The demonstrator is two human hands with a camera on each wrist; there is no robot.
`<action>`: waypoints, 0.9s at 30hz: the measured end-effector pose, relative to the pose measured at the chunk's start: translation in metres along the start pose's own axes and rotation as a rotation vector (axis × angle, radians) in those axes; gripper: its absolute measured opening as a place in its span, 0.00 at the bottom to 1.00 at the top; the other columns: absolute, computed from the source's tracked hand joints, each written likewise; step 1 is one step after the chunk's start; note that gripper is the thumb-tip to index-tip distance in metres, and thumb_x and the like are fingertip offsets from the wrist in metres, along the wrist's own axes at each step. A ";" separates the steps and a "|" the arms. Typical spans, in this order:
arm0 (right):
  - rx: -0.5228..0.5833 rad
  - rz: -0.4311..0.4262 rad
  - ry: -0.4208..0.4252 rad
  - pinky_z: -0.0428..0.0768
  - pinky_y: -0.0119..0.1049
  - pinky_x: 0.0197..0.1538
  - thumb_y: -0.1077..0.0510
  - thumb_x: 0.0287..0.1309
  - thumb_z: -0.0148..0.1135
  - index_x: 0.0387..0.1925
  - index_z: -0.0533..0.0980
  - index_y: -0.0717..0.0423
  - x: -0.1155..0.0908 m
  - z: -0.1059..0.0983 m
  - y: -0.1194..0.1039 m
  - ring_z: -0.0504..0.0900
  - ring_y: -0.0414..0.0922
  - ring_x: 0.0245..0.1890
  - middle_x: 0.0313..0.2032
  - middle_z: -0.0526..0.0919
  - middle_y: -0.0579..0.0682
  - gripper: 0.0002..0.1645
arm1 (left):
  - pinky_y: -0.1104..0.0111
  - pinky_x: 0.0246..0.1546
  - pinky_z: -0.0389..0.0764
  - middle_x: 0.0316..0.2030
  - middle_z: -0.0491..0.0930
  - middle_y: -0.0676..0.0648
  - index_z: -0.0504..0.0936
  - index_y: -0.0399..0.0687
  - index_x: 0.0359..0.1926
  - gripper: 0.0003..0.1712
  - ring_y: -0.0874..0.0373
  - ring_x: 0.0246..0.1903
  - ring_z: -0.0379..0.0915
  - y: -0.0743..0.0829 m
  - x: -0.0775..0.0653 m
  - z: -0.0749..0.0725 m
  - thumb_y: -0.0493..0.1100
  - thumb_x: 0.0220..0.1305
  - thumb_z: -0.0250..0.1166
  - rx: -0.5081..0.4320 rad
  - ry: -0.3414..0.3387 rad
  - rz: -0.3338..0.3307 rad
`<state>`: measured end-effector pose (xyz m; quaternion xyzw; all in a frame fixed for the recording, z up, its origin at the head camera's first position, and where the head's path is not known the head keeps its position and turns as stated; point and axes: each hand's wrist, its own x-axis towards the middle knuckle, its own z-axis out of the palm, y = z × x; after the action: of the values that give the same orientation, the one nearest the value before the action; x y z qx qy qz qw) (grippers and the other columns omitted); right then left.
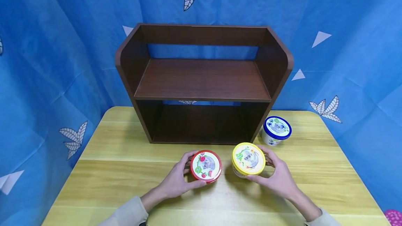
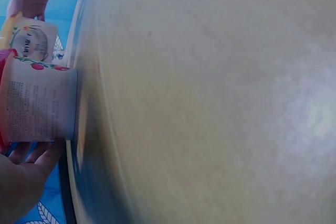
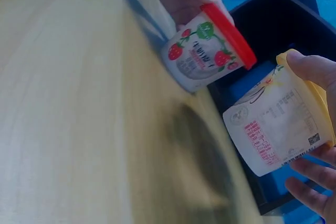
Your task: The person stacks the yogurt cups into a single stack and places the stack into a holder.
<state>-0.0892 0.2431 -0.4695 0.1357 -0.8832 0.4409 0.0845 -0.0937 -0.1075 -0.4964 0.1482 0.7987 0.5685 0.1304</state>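
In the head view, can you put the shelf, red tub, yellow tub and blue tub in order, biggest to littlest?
1. Shelf
2. Yellow tub and red tub: they look too alike to rank.
3. Blue tub: looks smallest, but it's farther away, which may be why.

The red tub (image 1: 206, 166), white with strawberries and dark lettering, stands upright in the left hand (image 1: 175, 182), fingers and thumb around its side, its red-rimmed lid on. Whether its base touches the table (image 1: 110, 170) is hard to tell. Just to its right, apart from it, the yellow tub (image 1: 248, 159) is held by the right hand (image 1: 281, 178), lidded, top up; its white side bears red print and a small square code. Both are in front of the shelf (image 1: 201, 79).
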 end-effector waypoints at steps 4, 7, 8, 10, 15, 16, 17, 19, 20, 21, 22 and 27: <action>-0.017 -0.025 0.007 0.82 0.24 0.53 0.54 0.35 0.91 0.72 0.71 0.53 0.003 -0.006 -0.005 0.79 0.20 0.53 0.61 0.86 0.55 0.59 | 0.59 0.67 0.83 0.68 0.74 0.46 0.60 0.55 0.77 0.55 0.49 0.66 0.74 -0.002 0.000 0.000 0.51 0.56 0.83 -0.001 -0.003 -0.004; -0.027 -0.044 0.008 0.82 0.24 0.54 0.55 0.34 0.92 0.72 0.70 0.55 0.006 -0.009 -0.011 0.80 0.21 0.53 0.60 0.87 0.56 0.60 | 0.60 0.67 0.83 0.68 0.75 0.45 0.60 0.55 0.77 0.55 0.49 0.66 0.74 -0.002 0.001 0.000 0.51 0.56 0.83 0.003 -0.004 -0.001; -0.028 -0.050 0.006 0.82 0.25 0.53 0.55 0.34 0.92 0.72 0.70 0.55 0.008 -0.010 -0.013 0.80 0.21 0.53 0.59 0.87 0.56 0.61 | 0.60 0.67 0.83 0.68 0.75 0.45 0.60 0.55 0.77 0.55 0.49 0.66 0.74 -0.001 0.001 0.000 0.51 0.56 0.83 0.006 -0.003 0.001; -0.034 -0.063 0.002 0.83 0.26 0.53 0.55 0.34 0.92 0.72 0.70 0.54 0.011 -0.013 -0.017 0.79 0.21 0.53 0.58 0.88 0.55 0.61 | 0.61 0.66 0.83 0.68 0.75 0.45 0.60 0.55 0.77 0.55 0.49 0.66 0.74 -0.001 0.001 0.000 0.51 0.56 0.83 0.011 0.000 0.004; -0.034 -0.099 -0.011 0.83 0.28 0.53 0.54 0.34 0.92 0.72 0.70 0.49 0.023 -0.017 -0.028 0.79 0.24 0.53 0.58 0.88 0.52 0.61 | 0.61 0.65 0.84 0.67 0.75 0.46 0.61 0.55 0.77 0.54 0.49 0.66 0.74 0.000 0.000 0.000 0.50 0.55 0.83 0.015 0.006 -0.002; -0.032 -0.103 -0.014 0.83 0.27 0.54 0.53 0.34 0.92 0.73 0.70 0.49 0.025 -0.018 -0.030 0.79 0.24 0.54 0.58 0.87 0.52 0.61 | 0.61 0.65 0.84 0.67 0.75 0.46 0.61 0.55 0.77 0.54 0.49 0.66 0.74 0.000 0.000 0.000 0.50 0.55 0.83 0.017 0.006 -0.001; -0.028 -0.106 -0.017 0.82 0.27 0.54 0.53 0.34 0.92 0.73 0.70 0.48 0.027 -0.019 -0.033 0.79 0.25 0.54 0.59 0.87 0.52 0.61 | 0.61 0.65 0.84 0.67 0.75 0.46 0.61 0.54 0.77 0.54 0.49 0.66 0.74 0.000 0.000 0.000 0.51 0.56 0.83 0.019 0.005 -0.001; -0.029 -0.108 -0.022 0.82 0.28 0.55 0.52 0.35 0.92 0.73 0.70 0.47 0.031 -0.020 -0.037 0.79 0.26 0.55 0.60 0.86 0.52 0.61 | 0.60 0.65 0.84 0.68 0.75 0.45 0.61 0.54 0.77 0.54 0.48 0.66 0.75 0.000 -0.001 0.000 0.50 0.56 0.83 0.018 0.003 -0.002; -0.030 -0.107 -0.025 0.82 0.28 0.55 0.52 0.35 0.91 0.73 0.70 0.47 0.032 -0.020 -0.039 0.79 0.26 0.55 0.61 0.86 0.51 0.61 | 0.60 0.65 0.84 0.68 0.75 0.45 0.61 0.53 0.77 0.54 0.48 0.66 0.74 0.001 -0.001 0.000 0.50 0.56 0.83 0.017 0.003 -0.002; -0.032 -0.106 -0.028 0.82 0.28 0.55 0.52 0.36 0.91 0.74 0.70 0.47 0.034 -0.020 -0.040 0.79 0.26 0.56 0.61 0.85 0.51 0.61 | 0.61 0.65 0.84 0.68 0.75 0.45 0.61 0.53 0.77 0.54 0.48 0.66 0.74 0.001 -0.001 0.000 0.50 0.56 0.83 0.016 0.003 -0.001; -0.031 -0.108 -0.030 0.83 0.29 0.56 0.52 0.36 0.91 0.74 0.69 0.48 0.035 -0.019 -0.042 0.79 0.26 0.56 0.62 0.85 0.51 0.61 | 0.62 0.65 0.84 0.68 0.75 0.45 0.61 0.53 0.77 0.54 0.48 0.66 0.74 0.001 -0.001 0.000 0.50 0.56 0.83 0.013 0.003 -0.002; -0.002 -0.124 -0.038 0.83 0.29 0.56 0.53 0.36 0.91 0.74 0.69 0.49 0.039 -0.017 -0.047 0.80 0.27 0.57 0.62 0.84 0.51 0.61 | 0.68 0.64 0.83 0.68 0.75 0.47 0.61 0.54 0.77 0.54 0.50 0.66 0.74 0.000 0.000 -0.001 0.50 0.56 0.83 0.003 -0.005 0.006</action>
<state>-0.1109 0.2234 -0.4127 0.1982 -0.8751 0.4312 0.0951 -0.0937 -0.1083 -0.4965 0.1524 0.7987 0.5673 0.1304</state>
